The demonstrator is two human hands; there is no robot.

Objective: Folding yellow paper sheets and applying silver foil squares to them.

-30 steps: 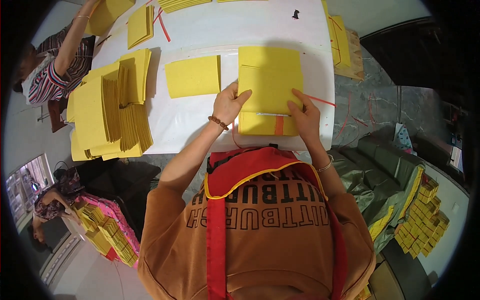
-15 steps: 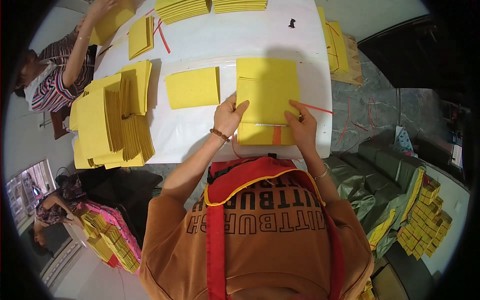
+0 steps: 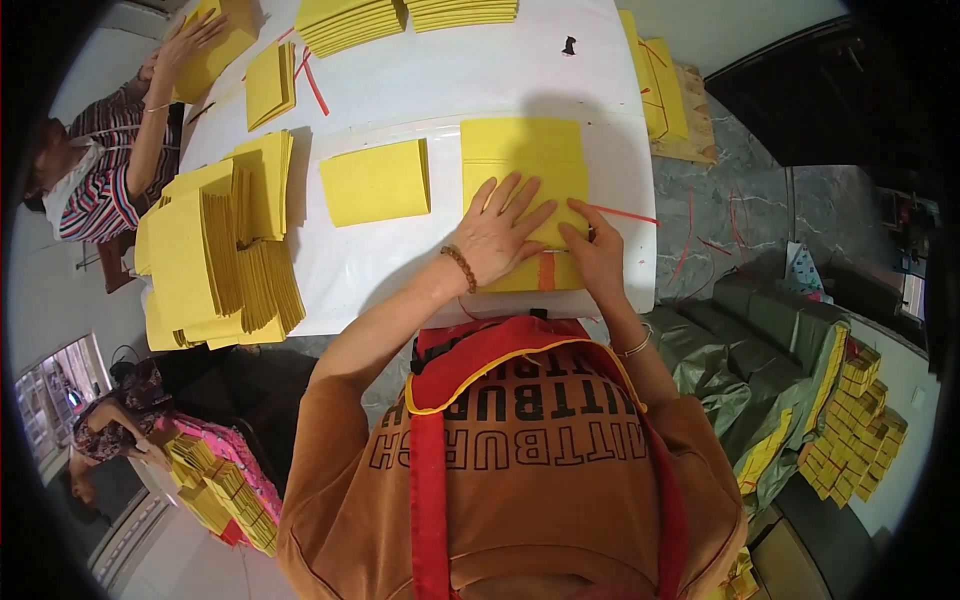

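On the white table in front of me lies a stack of yellow paper [image 3: 522, 140], with a fold line across its upper part and a small orange-red strip near its lower edge. My left hand [image 3: 495, 230] presses flat on the paper, fingers spread, a brown bead bracelet at the wrist. At the paper's right edge my right hand [image 3: 598, 250] is bent, thumb and forefinger on the margin and the other fingers curled at the side. A smaller folded yellow bundle [image 3: 375, 183] rests just left of the stack. Beneath my palm the sheet is hidden.
Several yellow stacks [image 3: 210, 250] crowd the table's left end, others [image 3: 350, 22] the far edge. A red strip [image 3: 625, 214] sticks out to the right. One co-worker [image 3: 110, 170] handles yellow paper at far left; another [image 3: 115, 415] is lower left. Grey-green covered goods [image 3: 740, 330] stand right.
My left hand has moved from the paper's left edge onto its top and spread flat. The fold line now lies higher and straight across. My right hand stays at the right edge.
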